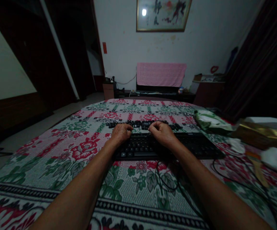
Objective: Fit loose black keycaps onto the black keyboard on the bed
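A black keyboard (138,154) lies flat on the flowered tablecloth. At its back left corner is my left hand (121,132), fingers curled inward and thumb close to the index finger; anything between them is hidden. My right hand (163,133) is over the back middle of the keyboard, thumb and index finger pinched together. Whatever sits in that pinch is too small to make out. Loose black keycaps (138,124) are spread in a row just behind the keyboard, near the fingertips of both hands.
A black cable (167,187) loops in front of the keyboard and runs right. On the right side lie a green and white packet (212,121), a brush-like tool (258,167), crumpled white tissue (236,145) and a gold-coloured box (260,135). The patterned tablecloth (80,169) covers the table.
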### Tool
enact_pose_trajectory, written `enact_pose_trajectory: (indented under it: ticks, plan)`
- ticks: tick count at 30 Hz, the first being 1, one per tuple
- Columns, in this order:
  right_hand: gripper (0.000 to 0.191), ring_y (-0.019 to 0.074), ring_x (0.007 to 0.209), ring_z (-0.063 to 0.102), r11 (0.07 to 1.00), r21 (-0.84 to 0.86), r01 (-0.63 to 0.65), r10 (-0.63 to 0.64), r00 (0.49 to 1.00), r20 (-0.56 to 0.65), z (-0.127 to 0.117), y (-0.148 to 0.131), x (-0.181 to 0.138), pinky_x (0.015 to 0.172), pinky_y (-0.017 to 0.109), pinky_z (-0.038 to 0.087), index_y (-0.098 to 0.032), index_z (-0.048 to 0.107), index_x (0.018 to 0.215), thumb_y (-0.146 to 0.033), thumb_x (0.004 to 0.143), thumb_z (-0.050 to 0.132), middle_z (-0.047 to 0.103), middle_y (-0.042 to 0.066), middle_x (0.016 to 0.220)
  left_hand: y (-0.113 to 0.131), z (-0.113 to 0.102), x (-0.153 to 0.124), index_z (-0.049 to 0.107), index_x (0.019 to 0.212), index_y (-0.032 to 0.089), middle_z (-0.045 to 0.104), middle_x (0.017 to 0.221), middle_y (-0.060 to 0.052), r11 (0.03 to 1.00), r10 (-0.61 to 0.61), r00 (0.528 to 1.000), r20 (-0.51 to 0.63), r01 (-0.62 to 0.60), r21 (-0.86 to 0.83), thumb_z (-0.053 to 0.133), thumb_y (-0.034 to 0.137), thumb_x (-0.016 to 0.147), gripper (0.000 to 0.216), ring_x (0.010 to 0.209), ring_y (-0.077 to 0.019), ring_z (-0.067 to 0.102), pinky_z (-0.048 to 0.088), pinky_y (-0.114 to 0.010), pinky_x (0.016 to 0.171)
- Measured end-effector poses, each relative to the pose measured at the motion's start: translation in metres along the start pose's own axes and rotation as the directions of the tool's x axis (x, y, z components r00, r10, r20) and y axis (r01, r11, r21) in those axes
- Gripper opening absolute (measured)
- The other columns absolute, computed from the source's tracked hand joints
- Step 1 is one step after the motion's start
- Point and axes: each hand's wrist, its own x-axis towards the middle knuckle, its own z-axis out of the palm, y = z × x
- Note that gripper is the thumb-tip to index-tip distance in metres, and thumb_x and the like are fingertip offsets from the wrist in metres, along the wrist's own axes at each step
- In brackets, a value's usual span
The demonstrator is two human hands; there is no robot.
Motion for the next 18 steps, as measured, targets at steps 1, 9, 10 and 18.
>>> enact_pose_trajectory:
  ticks: [1,9,10,18]
  plan:
    - [0.020,0.0122,0.059,0.054,1.000,-0.026,0.002,-0.002,1.000,0.016,0.000,-0.002,-0.001,0.057,0.021,0.037,-0.016,0.063,0.075,-0.031,0.073,0.049,0.062,0.000,0.063,-0.001,0.000,0.000,0.068,0.104,0.024,0.068,0.106,-0.001,1.000,-0.001,1.000,0.011,0.001,-0.010,0.051,0.020,0.075,0.034,0.103,-0.0181,0.060,0.040,-0.026,0.096]
    - [0.019,0.0125,0.060,0.055,0.997,-0.081,0.009,-0.003,0.997,0.078,-0.002,-0.005,-0.004,0.059,0.021,0.037,-0.017,0.063,0.075,-0.028,0.073,0.047,0.064,0.001,0.067,-0.007,0.000,0.008,0.071,0.096,0.023,0.071,0.098,0.001,0.990,-0.105,0.987,0.126,0.116,-0.084,0.057,0.024,0.071,0.029,0.097,-0.0161,0.062,0.043,-0.020,0.088]
    - [0.019,0.0126,0.060,0.055,0.997,-0.082,0.010,-0.003,0.996,0.084,-0.001,-0.005,-0.004,0.058,0.021,0.037,-0.017,0.063,0.074,-0.028,0.073,0.047,0.064,0.001,0.066,-0.007,-0.001,0.009,0.071,0.094,0.022,0.071,0.096,0.000,0.987,-0.122,0.983,0.134,0.135,-0.092,0.058,0.024,0.070,0.027,0.094,-0.0159,0.063,0.044,-0.019,0.086]
    - [0.020,0.0117,0.057,0.054,0.998,-0.066,0.014,-0.009,0.997,0.077,-0.003,-0.005,-0.003,0.056,0.020,0.036,-0.017,0.064,0.074,-0.028,0.071,0.048,0.063,0.001,0.064,0.015,0.007,0.024,0.070,0.098,0.021,0.071,0.095,-0.002,0.981,-0.125,0.989,0.080,0.136,-0.142,0.060,0.026,0.070,0.030,0.092,-0.0158,0.063,0.045,-0.019,0.082]
